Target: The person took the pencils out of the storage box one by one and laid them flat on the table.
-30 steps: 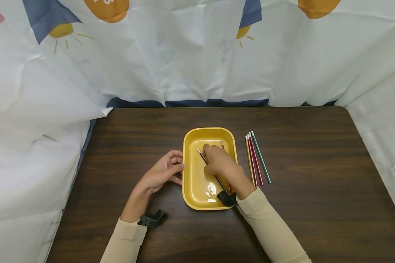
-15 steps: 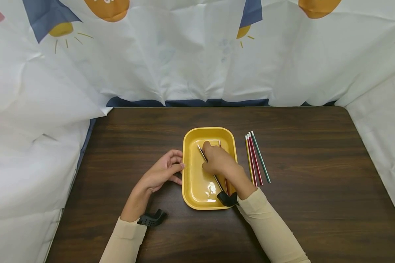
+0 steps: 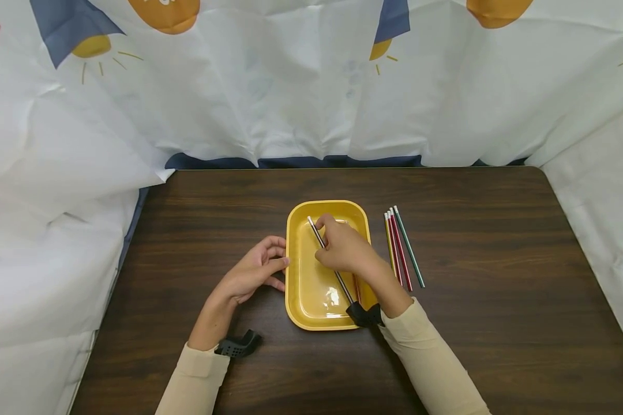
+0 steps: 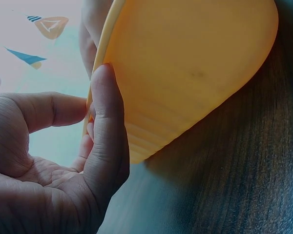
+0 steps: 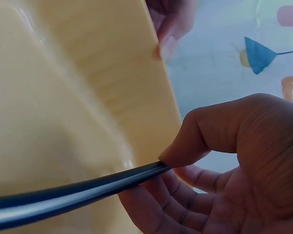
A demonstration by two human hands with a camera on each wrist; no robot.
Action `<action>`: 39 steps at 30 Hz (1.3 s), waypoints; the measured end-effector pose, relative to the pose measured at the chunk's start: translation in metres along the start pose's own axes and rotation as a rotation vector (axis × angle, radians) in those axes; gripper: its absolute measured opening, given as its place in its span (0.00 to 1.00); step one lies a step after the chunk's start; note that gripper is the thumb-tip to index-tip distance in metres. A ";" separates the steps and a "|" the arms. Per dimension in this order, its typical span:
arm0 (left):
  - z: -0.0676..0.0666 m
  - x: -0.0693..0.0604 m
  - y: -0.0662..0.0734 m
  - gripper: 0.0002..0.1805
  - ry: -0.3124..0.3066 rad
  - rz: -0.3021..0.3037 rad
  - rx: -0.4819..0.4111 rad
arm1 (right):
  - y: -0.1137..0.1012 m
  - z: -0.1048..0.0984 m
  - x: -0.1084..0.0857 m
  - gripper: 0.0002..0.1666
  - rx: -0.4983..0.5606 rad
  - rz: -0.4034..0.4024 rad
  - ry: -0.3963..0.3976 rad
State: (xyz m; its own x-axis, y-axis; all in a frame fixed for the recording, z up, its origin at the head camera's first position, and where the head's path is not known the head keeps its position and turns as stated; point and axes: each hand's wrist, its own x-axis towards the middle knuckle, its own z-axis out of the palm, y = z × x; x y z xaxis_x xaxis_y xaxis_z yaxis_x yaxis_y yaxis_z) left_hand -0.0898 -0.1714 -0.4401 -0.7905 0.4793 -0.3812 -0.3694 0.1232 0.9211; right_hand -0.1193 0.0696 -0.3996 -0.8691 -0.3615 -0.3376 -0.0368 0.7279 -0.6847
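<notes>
A yellow tray point(image 3: 292, 300) stands on the dark wooden table. My left hand point(image 3: 254, 274) holds its left edge; in the left wrist view the thumb and fingers point(image 4: 107, 126) pinch the rim and outer wall of the tray point(image 4: 200, 73). Over the tray, my right hand point(image 3: 345, 248) pinches a black pencil point(image 3: 316, 231) that slants across it. The right wrist view shows the pencil point(image 5: 73, 197) between thumb and fingertips. Inside the tray lies a red pencil point(image 3: 356, 288), partly hidden under the right hand and wrist.
To the right of the tray, several pencils lie side by side on the table point(image 3: 498, 248): a yellow one point(image 3: 390, 242), red ones point(image 3: 402, 253) and a green one point(image 3: 409, 248). A white printed curtain point(image 3: 301, 104) hangs behind the table and along its sides.
The black pencil has moved up and slightly left with my right hand, which appears raised a little from the tray. The red pencil has shifted slightly left. My left hand stays at the rim.
</notes>
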 end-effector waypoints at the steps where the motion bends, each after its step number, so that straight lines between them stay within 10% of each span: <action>1: 0.000 0.000 0.000 0.26 0.002 -0.001 0.000 | 0.000 -0.001 -0.001 0.35 0.011 0.003 0.004; 39: 0.000 -0.002 0.003 0.27 0.003 -0.006 0.000 | 0.061 -0.048 -0.041 0.31 0.444 -0.153 0.196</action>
State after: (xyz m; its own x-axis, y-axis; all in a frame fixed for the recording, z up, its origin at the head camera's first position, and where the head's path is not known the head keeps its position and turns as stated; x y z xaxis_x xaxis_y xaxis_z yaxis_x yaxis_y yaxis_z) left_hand -0.0894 -0.1714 -0.4367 -0.7897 0.4760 -0.3870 -0.3744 0.1257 0.9187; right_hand -0.1094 0.1569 -0.3960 -0.9480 -0.2972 -0.1139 0.0056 0.3423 -0.9396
